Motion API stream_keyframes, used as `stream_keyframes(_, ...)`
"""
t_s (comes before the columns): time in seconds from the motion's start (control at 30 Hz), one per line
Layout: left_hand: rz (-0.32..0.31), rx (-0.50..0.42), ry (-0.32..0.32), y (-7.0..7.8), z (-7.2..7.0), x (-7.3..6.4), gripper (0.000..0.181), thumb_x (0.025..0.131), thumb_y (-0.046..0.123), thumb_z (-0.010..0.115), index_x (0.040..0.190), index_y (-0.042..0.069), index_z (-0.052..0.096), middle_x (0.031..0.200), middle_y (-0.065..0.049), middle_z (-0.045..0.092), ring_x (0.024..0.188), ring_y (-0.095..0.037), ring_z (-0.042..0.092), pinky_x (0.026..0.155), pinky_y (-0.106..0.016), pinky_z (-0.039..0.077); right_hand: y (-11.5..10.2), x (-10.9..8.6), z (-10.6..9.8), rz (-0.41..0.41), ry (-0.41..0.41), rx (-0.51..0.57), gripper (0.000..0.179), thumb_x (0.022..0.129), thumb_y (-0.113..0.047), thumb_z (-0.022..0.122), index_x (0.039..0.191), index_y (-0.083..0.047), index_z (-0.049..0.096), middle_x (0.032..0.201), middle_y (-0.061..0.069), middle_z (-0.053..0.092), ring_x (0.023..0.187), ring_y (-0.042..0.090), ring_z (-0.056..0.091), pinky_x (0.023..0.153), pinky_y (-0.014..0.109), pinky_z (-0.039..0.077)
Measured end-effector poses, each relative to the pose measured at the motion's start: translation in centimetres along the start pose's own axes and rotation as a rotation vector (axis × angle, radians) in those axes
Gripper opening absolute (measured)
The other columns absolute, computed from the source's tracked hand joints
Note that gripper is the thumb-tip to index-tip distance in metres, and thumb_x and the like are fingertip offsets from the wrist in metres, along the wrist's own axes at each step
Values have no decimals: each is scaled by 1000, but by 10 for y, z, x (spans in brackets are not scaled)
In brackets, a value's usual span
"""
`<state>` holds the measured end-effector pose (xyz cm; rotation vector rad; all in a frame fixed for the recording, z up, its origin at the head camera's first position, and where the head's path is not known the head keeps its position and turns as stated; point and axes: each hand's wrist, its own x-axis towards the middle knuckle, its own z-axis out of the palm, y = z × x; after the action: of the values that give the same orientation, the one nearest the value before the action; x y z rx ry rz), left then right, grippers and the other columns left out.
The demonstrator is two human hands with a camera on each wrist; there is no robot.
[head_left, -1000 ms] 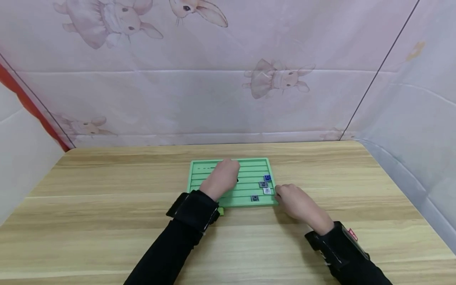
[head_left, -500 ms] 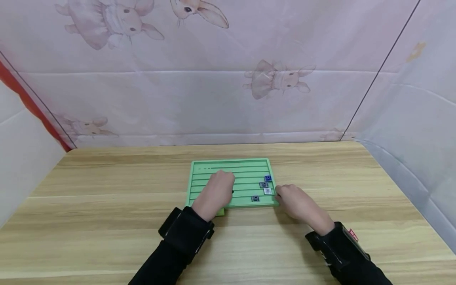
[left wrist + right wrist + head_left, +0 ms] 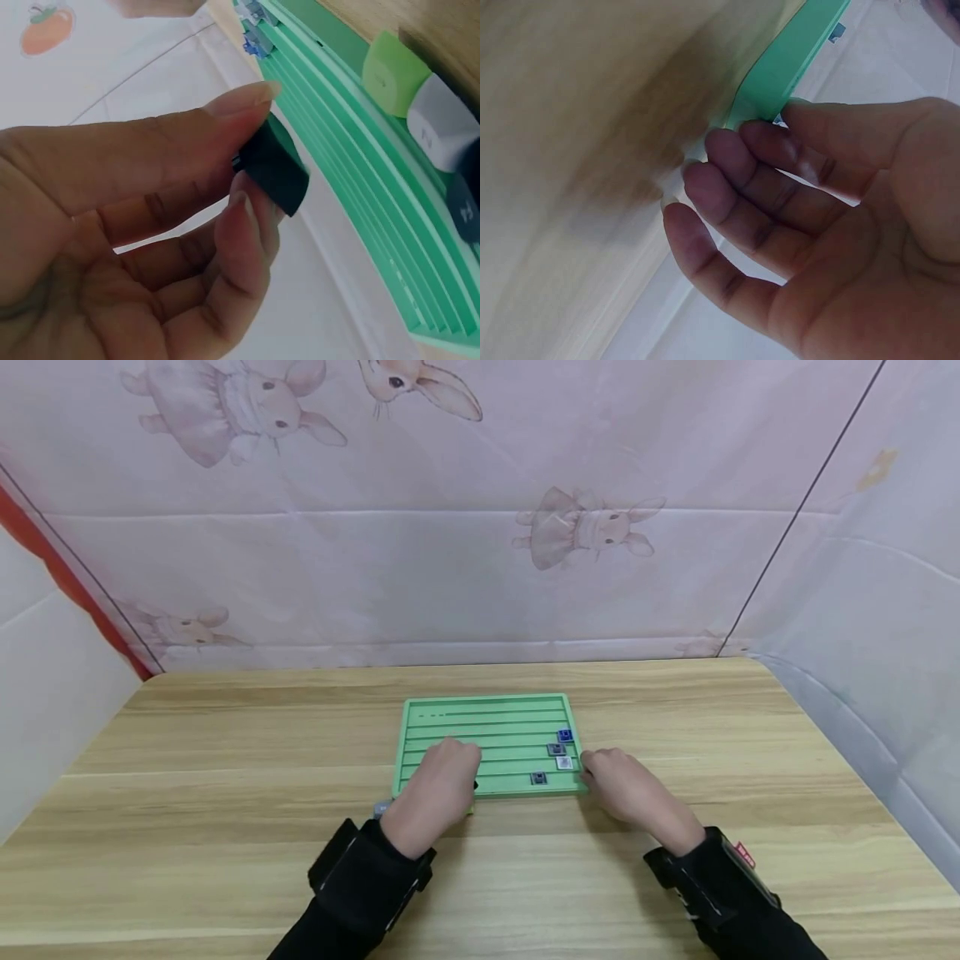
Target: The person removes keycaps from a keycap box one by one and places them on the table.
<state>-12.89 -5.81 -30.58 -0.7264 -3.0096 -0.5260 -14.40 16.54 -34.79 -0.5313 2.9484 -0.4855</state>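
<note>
My left hand (image 3: 437,793) pinches a dark keycap (image 3: 277,171) between thumb and fingertips, above the near left part of a ribbed green tray (image 3: 517,720). At the tray's near right corner, my right hand (image 3: 632,792) holds the edge between thumb and index finger, its other fingers loosely bent by the table. Toward the tray's right side lie a blue square piece (image 3: 565,735), a white one (image 3: 564,762) and grey ones (image 3: 538,778). Beside the near edge, in the left wrist view, sit a lime green keycap (image 3: 394,75), a white keycap (image 3: 442,124) and a dark keycap (image 3: 466,199).
The tray lies on a wood-grain table (image 3: 225,777). Behind the table hangs a pale curtain (image 3: 420,585) with rabbit prints, and another white cloth (image 3: 885,652) hangs at the right. My left hand hides part of the tray's near left edge.
My left hand has moved from the tray's upper middle toward its near left edge, still pinching the dark keycap. My right hand stays at the tray's corner.
</note>
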Motion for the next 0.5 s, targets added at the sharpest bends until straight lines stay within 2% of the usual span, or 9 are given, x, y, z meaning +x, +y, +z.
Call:
stream_keyframes(0.13,-12,9,-13,1,-4,-7,36,71,-20,47,51,10,42,49,4,24,44,-8,22,38,-19,22,-1,0,0,5,-5,-2,6,85,-1,54,85,3,58,65,3,50,53,13,43,47,26,38)
stream_keyframes(0.23,-17,42,-26,1,-6,-12,38,71,-20,46,49,10,40,49,3,25,45,-8,23,37,-19,21,-1,-1,-2,3,-8,0,6,85,-1,54,85,3,58,65,4,50,53,13,43,47,26,39)
stream_keyframes(0.37,6,89,-26,0,-7,-16,38,69,-20,46,49,11,37,51,3,24,49,-10,24,38,-19,21,-1,-2,-2,-1,-11,-1,5,85,-1,54,85,3,58,65,4,50,53,13,43,47,26,39)
stream_keyframes(0.5,12,72,-49,-1,-9,-18,32,69,-20,47,54,8,43,53,1,29,51,-12,26,40,-20,23,0,-1,-1,3,-15,-3,6,86,-1,54,86,3,58,65,4,50,53,13,43,47,26,39)
